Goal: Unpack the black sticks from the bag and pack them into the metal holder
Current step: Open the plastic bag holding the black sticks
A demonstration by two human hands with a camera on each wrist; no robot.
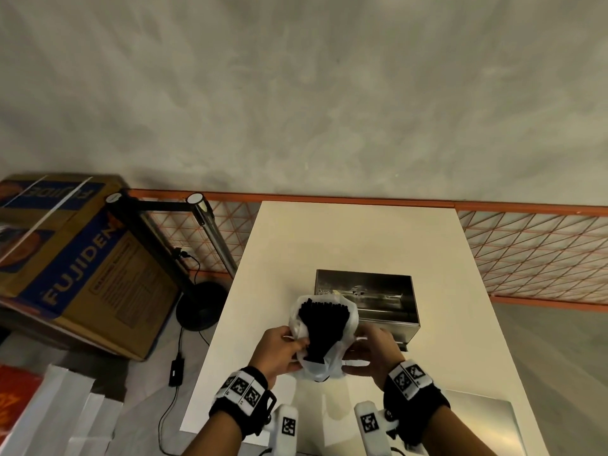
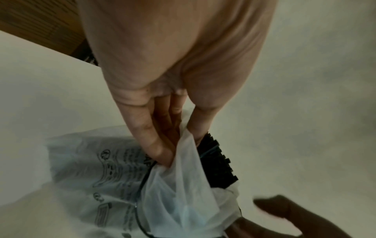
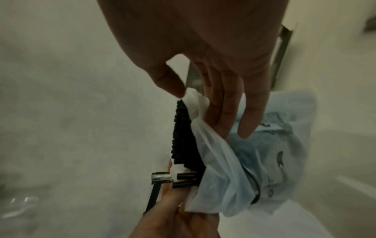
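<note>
A bundle of black sticks (image 1: 324, 327) stands in a thin white plastic bag (image 1: 312, 366) held above the white table (image 1: 460, 324). My left hand (image 1: 297, 343) pinches the bag's left rim and my right hand (image 1: 358, 340) pinches its right rim, spreading the mouth. The stick ends poke out of the opening. In the left wrist view my left hand (image 2: 179, 148) nips the rim beside the sticks (image 2: 217, 162). The right wrist view shows my right hand (image 3: 200, 111) with thumb and fingers on the rim next to the sticks (image 3: 183, 136). The metal holder (image 1: 365, 301) lies just behind the bag, partly hidden.
A large cardboard box (image 1: 75, 258) sits on the floor to the left, with black and chrome barrier posts (image 1: 210, 232) beside it. An orange mesh fence (image 1: 533, 255) runs behind the table. A grey flat slab (image 1: 483, 419) lies at the table's near right corner.
</note>
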